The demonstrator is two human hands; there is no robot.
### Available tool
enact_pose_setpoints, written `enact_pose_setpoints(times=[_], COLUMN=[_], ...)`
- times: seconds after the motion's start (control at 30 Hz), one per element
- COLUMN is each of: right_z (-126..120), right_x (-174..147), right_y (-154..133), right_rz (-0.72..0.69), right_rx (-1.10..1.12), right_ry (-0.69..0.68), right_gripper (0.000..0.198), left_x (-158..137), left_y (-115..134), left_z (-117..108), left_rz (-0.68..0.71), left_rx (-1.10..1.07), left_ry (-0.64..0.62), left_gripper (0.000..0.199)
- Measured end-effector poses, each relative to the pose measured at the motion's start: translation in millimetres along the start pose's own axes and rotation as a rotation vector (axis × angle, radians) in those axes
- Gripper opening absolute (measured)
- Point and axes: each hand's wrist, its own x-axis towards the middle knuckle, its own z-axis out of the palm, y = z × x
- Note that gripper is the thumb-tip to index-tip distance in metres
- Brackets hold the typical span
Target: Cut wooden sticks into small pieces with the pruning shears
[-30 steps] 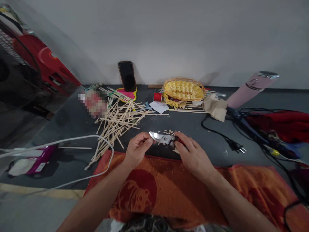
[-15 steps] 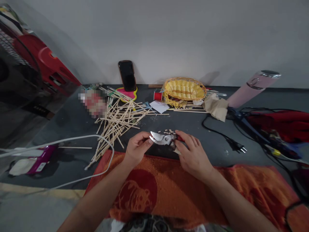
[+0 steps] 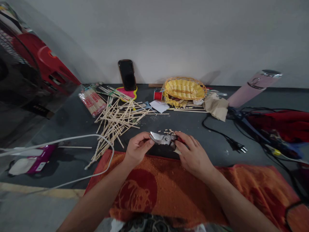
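My right hand [image 3: 196,158] is wrapped round the handles of a pair of pruning shears [image 3: 166,139], whose metal blades point left. At the blade tips, my left hand [image 3: 137,149] is closed in a pinch, its thumb against the lower blade. Whatever lies between those fingers is hidden. Just beyond the shears, several short cut stick pieces [image 3: 166,131] lie on the dark table [image 3: 185,124]. A loose heap of long thin wooden sticks [image 3: 118,119] spreads out past my left hand.
An orange towel [image 3: 169,187] lies under my forearms. Farther back are a packet of sticks [image 3: 93,102], a phone [image 3: 127,75], red thread [image 3: 158,96], a yellow basket [image 3: 184,89] and a pink flask [image 3: 253,88]. A black plug [image 3: 235,145] lies right; a white cable [image 3: 72,139] loops left.
The shears' blades sit closer together than before. My left thumb has shifted slightly right, over the lower blade's tip. Both arms otherwise stay in place.
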Motion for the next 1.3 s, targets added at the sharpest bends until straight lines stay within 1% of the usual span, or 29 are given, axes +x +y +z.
enact_pose_setpoints(times=[0.13,0.27,0.33,0.43,0.5,0.67,0.8,0.87,0.97,1.03,1.1,1.17,1.23,1.3], right_z=[2,6,7,8,6,4,8,11,12,10,8,5,4,4], right_x=[-1,-2,-3,-5,-5,-3,0,1,-1,-2,-3,-3,0,2], right_y=[2,6,8,7,6,12,32,43,57,64,69,71,67,55], right_rz=[0.01,0.024,0.021,-0.005,0.005,0.14,0.334,0.414,0.514,0.553,0.553,0.52,0.44,0.32], right_rx=[0.053,0.088,0.068,0.035,0.034,0.036,0.045,0.014,-0.058,-0.086,-0.106,-0.125,-0.089,0.054], right_ry=[0.007,-0.002,-0.024,-0.04,-0.026,0.009,0.09,0.109,0.064,0.033,0.041,0.093,0.164,0.213], right_gripper=[0.036,0.058,0.064,0.059,0.057,0.061,0.057,0.06,0.061,0.058,0.053,0.045,0.035,0.027], left_x=[-1,-1,-1,-1,-1,0,-1,-2,-3,-3,-4,-5,-6,-7], left_y=[-2,-2,-2,0,2,6,6,7,8,9,8,6,4,2], left_z=[0,-1,0,1,1,2,2,2,3,4,4,5,6,8], left_rz=[-0.005,-0.021,-0.025,-0.03,-0.027,-0.027,-0.061,-0.077,-0.07,-0.061,-0.052,-0.049,-0.06,-0.08], left_rx=[-0.014,-0.027,-0.023,-0.012,-0.004,0.031,0.047,0.068,0.135,0.179,0.212,0.244,0.273,0.305], left_ry=[0.005,0.018,0.01,-0.007,-0.012,-0.005,-0.012,-0.022,-0.079,-0.12,-0.145,-0.157,-0.171,-0.19], left_gripper=[0.014,0.017,0.017,0.014,0.013,0.016,0.016,0.018,0.021,0.021,0.019,0.017,0.016,0.015])
